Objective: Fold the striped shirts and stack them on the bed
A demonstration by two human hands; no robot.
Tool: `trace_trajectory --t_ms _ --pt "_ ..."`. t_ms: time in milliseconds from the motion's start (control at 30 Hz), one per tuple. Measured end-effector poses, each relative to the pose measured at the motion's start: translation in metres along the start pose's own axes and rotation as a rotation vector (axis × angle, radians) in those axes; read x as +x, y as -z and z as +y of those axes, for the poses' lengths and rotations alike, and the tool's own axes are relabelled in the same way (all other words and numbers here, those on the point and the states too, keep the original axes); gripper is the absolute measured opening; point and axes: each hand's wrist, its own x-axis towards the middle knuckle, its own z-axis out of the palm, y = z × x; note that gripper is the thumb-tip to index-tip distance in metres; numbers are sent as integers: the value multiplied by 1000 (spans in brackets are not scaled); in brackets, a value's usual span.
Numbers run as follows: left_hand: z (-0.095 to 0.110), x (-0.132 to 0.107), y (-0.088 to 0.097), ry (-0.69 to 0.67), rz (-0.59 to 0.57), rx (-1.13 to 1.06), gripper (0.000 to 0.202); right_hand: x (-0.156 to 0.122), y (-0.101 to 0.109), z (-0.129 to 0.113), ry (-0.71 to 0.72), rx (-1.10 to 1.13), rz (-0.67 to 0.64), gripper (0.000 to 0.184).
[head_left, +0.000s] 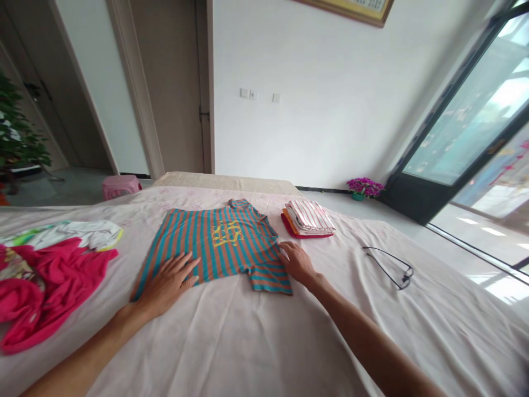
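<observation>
A teal-and-brown striped T-shirt [198, 237] with yellow lettering lies spread on the bed, its hem to the left and its neck end to the right. One short sleeve points toward me; the other is at the far side. My left hand [171, 280] rests flat on the near hem corner, fingers stretched and slightly apart. At the shoulder edge, just above the near sleeve, my right hand [296, 261] touches the cloth with its fingertips, fingers loosely extended. Neither hand grips the fabric.
A folded clothes stack [309, 218] lies beyond my right hand, with eyeglasses [397, 270] farther right. Crumpled pink clothing [61, 286] and a white garment [82, 234] lie at left. A pink stool [121, 186] stands past the bed's pale sheet [231, 342].
</observation>
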Motion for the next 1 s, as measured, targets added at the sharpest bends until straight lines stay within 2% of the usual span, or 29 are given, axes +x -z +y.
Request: trace_trajectory --t_ms 67,133,300,400,500,667,800,900,1000 --pt "6 -2 3 -22 43 -42 45 -17 10 5 100 105 -33 34" --pt "20 -2 6 -120 72 -96 36 -34 19 10 220 175 -94 36" --pt "84 16 9 -490 89 -150 46 -59 34 13 395 185 -229 42" --pt "122 35 4 -618 103 -133 39 -57 32 8 451 161 -207 38" --pt "145 48 -5 -615 133 -131 17 -54 28 4 454 128 -157 37" --pt "150 48 -18 -531 118 -260 9 -63 29 17 511 124 -143 29" --pt "152 41 -16 -541 29 -418 10 -64 33 27 568 162 -109 33" --pt "153 35 -5 -557 -50 -563 20 -53 35 16 490 197 -43 35" --pt "138 25 10 -482 -66 -611 25 -39 35 -12 430 281 -21 36"
